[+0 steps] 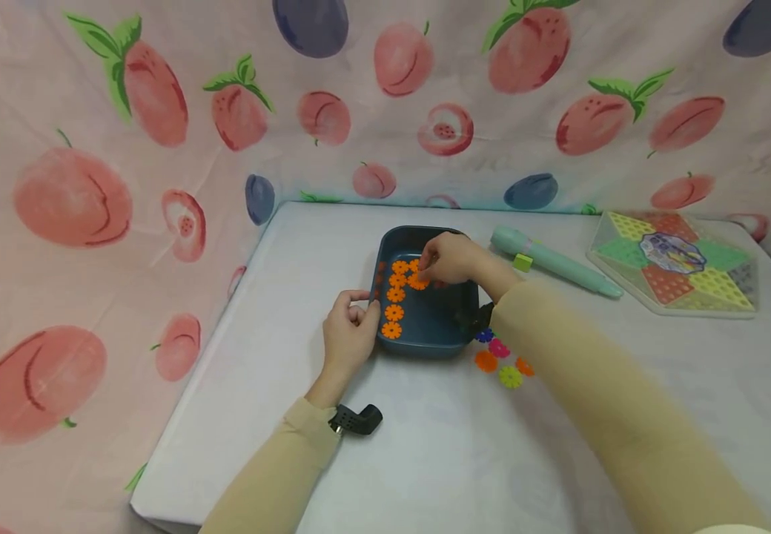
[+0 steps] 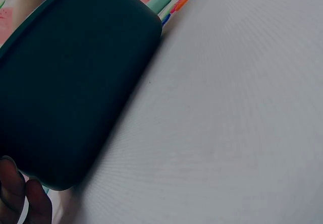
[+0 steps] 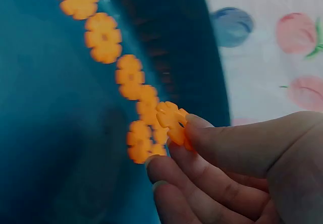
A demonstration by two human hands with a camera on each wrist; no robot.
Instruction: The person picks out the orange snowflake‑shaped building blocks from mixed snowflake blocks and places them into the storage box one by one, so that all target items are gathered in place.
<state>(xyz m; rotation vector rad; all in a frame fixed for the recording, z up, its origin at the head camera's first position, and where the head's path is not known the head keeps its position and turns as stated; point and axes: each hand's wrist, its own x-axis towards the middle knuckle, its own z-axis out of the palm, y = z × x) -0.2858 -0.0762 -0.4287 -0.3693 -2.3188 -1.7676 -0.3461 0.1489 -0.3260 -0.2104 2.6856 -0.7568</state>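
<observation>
A dark blue rectangular tray [image 1: 432, 337] lies on the table, with several orange flower-shaped discs [image 1: 394, 313] in a line along its left side. At the far end of that line, more orange discs [image 3: 139, 141] sit close together. My right hand [image 1: 454, 259] is over the inside of the tray. Between its thumb and finger it pinches one orange flower-shaped disc [image 3: 174, 123], tilted. My left hand [image 1: 348, 334] holds the tray's left wall, its thumb at the rim. Only the left fingertips [image 2: 38, 201] show in the left wrist view, beside a tray corner.
Loose flower discs in yellow [image 1: 510, 377], pink [image 1: 500, 348], orange and blue lie right of the tray, partly behind the right sleeve. A pale green pen-shaped tool [image 1: 559, 265] and a small green block [image 1: 522, 262] lie beyond. A clear case [image 1: 675, 263] with coloured patches lies at far right.
</observation>
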